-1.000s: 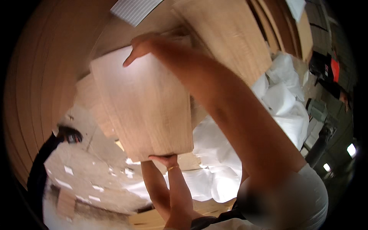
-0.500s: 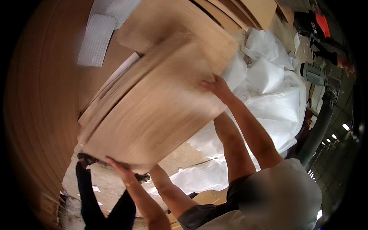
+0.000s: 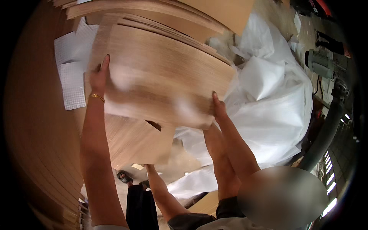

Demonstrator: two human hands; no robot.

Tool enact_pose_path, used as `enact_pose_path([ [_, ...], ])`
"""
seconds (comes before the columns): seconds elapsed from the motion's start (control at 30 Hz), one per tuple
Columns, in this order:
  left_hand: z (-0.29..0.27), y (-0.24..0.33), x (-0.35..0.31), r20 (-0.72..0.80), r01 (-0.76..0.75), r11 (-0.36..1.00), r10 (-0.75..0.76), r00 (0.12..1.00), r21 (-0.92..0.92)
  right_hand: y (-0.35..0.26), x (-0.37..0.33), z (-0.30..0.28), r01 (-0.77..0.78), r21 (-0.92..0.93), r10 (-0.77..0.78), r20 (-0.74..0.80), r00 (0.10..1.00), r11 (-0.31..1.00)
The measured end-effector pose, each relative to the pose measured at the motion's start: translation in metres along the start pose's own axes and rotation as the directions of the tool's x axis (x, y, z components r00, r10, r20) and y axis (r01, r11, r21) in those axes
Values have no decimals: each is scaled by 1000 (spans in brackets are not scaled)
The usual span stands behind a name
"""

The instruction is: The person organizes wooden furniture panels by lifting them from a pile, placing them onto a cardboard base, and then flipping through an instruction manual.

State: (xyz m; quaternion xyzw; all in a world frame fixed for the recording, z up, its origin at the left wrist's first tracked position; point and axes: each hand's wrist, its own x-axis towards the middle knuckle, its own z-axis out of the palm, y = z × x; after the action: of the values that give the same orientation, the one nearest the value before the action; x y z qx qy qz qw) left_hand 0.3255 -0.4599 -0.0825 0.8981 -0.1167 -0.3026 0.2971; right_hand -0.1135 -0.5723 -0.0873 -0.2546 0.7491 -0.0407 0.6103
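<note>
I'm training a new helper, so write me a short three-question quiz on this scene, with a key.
1. True or false: the person's left grip and right grip both hold the wood-grain panel.
2. What is heaped to the right of the panel?
A) a blue tarpaulin
B) white sheeting
C) a pile of green sacks
3. On which side, the person's left or right, is the gold-coloured bracelet worn?

Key: 1. True. 2. B. 3. The left.
</note>
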Motion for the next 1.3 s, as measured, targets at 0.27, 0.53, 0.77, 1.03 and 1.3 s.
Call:
enact_pose_path([
  [0.27,-63,-71,110,65,-256,967,254,965,21,-37,-34,42,-272,577,-16,444,896,770],
  [0.53,-62,-134,101,355,291,879,-152,922,-378,-24,18,25,62,453,-226,318,921,890],
  [0.77,-65,-116,52,387,385,851,-240,890,-357,-52,-6,68,137,475,-255,194,947,869],
  [1.03,-79,-108,42,355,215,943,-115,928,-255,-58,2,88,284,358,-354,145,924,889],
  [1.3,-72,-77,37,361,401,820,-259,896,-408,-57,2,89,229,441,-323,151,934,868],
])
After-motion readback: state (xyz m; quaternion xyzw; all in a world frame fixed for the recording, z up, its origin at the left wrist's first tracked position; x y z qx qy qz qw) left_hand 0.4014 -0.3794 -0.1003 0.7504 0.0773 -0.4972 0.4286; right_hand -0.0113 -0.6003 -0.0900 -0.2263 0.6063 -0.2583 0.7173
